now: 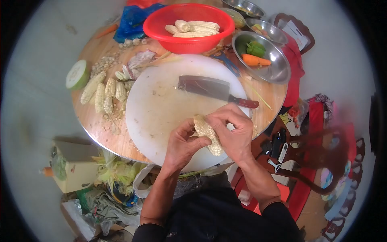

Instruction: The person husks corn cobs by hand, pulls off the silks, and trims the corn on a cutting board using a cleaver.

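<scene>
Between my two hands is a corn cob, held tilted above the near part of a round white cutting board. My left hand grips it from the left, thumb pressed on the kernels. On the other side my right hand is closed around the cob's upper part, its far fingers partly hidden. A cleaver with a dark red handle lies on the board beyond my hands. Left of the board, several corn cobs rest on the wooden table among loose kernels.
A red basin of corn cobs stands at the back. Right of it, a steel bowl holds a carrot and a green pepper. A cut gourd sits at the left edge. Chairs stand at right.
</scene>
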Motion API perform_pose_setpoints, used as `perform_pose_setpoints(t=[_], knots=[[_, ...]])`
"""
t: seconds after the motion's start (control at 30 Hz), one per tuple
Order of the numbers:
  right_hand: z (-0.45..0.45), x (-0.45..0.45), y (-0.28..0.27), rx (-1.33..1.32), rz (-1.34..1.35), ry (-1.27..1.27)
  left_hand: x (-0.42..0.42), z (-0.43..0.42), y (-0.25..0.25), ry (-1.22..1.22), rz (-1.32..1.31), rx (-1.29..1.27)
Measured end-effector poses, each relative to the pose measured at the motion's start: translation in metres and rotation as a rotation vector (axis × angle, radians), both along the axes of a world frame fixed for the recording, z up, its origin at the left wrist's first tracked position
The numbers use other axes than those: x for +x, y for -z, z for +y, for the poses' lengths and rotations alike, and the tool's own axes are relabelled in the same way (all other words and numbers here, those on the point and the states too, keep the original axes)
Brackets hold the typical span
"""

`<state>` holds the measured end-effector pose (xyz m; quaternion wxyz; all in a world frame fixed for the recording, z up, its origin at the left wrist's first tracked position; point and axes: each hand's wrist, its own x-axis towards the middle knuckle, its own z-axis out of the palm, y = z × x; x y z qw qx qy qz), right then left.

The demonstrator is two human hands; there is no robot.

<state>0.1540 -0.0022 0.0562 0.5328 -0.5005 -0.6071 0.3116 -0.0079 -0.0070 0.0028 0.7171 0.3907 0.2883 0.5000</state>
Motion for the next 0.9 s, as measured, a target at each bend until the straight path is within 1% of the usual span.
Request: perform_pose_setpoints(t=[0.07,0.1,0.17,0.23,0.3,0.33,0.37,0.43,0.47,0.53,0.57,0.63,0.67,0.73,0.77,0.83,0.87,0.9], knots=[[0.006,0.009,0.005,-0.024,-0.081,0.102,-0.003,-0.002,0.001,0.011,-0.007,-0.008],[0.008,0.016,0.012,-0.024,-0.081,0.101,-0.004,-0.002,0.0,-0.006,-0.03,-0.024],[0.014,0.026,0.026,-0.334,0.15,0.132,-0.007,-0.001,-0.001,-0.027,-0.054,-0.032],[0.002,0.02,0.018,-0.309,0.174,0.093,-0.009,-0.002,0.0,-0.02,-0.051,-0.049],[-0.009,0.006,0.0,-0.111,0.112,-0.049,-0.007,-0.002,0.001,-0.016,-0.045,-0.038],[-0.013,0.009,0.003,-0.023,-0.054,-0.069,-0.005,-0.001,0.001,-0.015,-0.04,-0.019],[-0.016,0.008,0.005,-0.022,-0.055,-0.063,-0.003,-0.001,0.002,-0.01,-0.041,-0.018],[-0.019,0.002,0.009,0.152,-0.2,0.077,-0.001,-0.003,0.004,-0.047,-0.022,-0.017],[-0.022,0.001,0.013,0.153,-0.199,0.073,-0.002,-0.004,0.005,-0.051,-0.021,-0.016],[-0.027,0.005,0.024,0.281,-0.283,0.082,-0.003,-0.004,0.005,-0.063,-0.01,-0.043],[-0.026,0.011,0.028,0.283,-0.283,0.08,-0.004,-0.004,0.006,-0.064,-0.01,-0.042],[-0.025,0.026,0.035,0.173,-0.33,0.199,-0.009,-0.004,0.006,-0.112,-0.109,-0.068],[-0.024,0.031,0.036,0.173,-0.332,0.196,-0.01,-0.004,0.006,-0.115,-0.112,-0.069],[-0.021,0.037,0.032,0.121,-0.2,0.137,-0.008,-0.003,0.003,-0.11,-0.127,-0.064],[-0.025,0.032,0.028,0.121,-0.2,0.144,-0.006,-0.003,0.004,-0.103,-0.127,-0.063],[-0.033,0.009,0.008,0.114,-0.164,0.033,0.0,-0.002,0.006,-0.121,-0.11,-0.039],[-0.033,0.008,0.01,0.161,-0.23,0.015,0.001,-0.002,0.005,-0.117,-0.11,-0.037],[-0.032,0.008,0.013,0.163,-0.229,0.014,0.001,-0.003,0.003,-0.122,-0.093,-0.032]])
